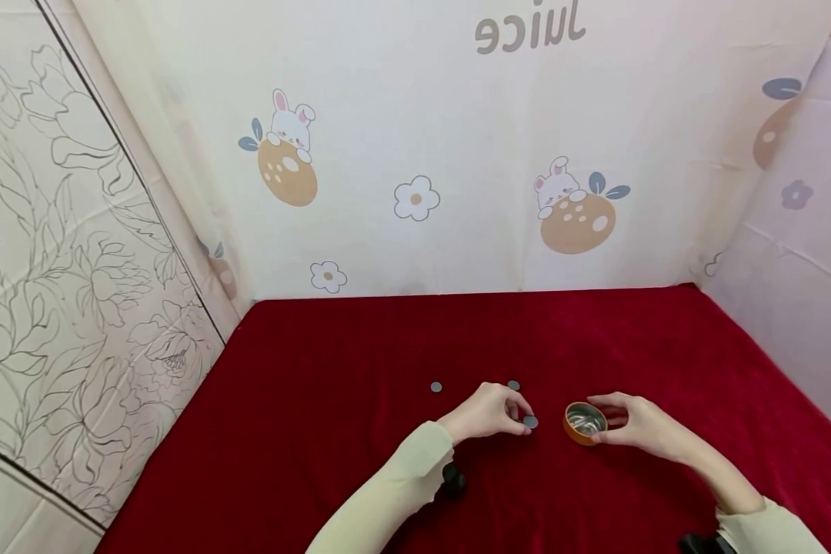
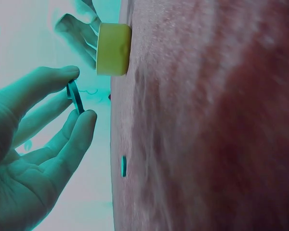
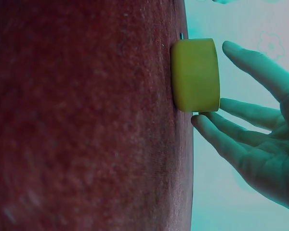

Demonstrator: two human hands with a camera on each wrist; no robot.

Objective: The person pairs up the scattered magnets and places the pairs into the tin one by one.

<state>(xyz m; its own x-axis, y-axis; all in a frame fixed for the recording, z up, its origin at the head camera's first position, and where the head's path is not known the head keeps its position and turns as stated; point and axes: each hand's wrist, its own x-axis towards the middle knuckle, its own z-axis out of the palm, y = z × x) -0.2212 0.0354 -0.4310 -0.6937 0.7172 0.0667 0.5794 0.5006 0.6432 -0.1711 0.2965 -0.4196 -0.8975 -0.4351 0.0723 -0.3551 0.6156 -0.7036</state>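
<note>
My left hand (image 1: 486, 412) pinches a small, thin grey disc (image 1: 530, 422) on edge between thumb and fingertip; in the left wrist view the disc (image 2: 75, 96) is raised above the cloth. To its right, a short round tin (image 1: 575, 435) stands upright on the cloth, orange outside and shiny silver inside, with its top uncovered. Around the tin's right side my right hand (image 1: 647, 428) spreads its fingers. In the right wrist view a gap shows between the thumb and the tin (image 3: 197, 76), while another fingertip (image 3: 198, 119) lies right by its side.
Two more grey discs lie on the red cloth (image 1: 318, 400): one disc (image 1: 436, 387) left of my left hand, another disc (image 1: 514, 385) just behind it. Behind the table hangs a pale printed curtain (image 1: 415, 115), with more fabric at both sides.
</note>
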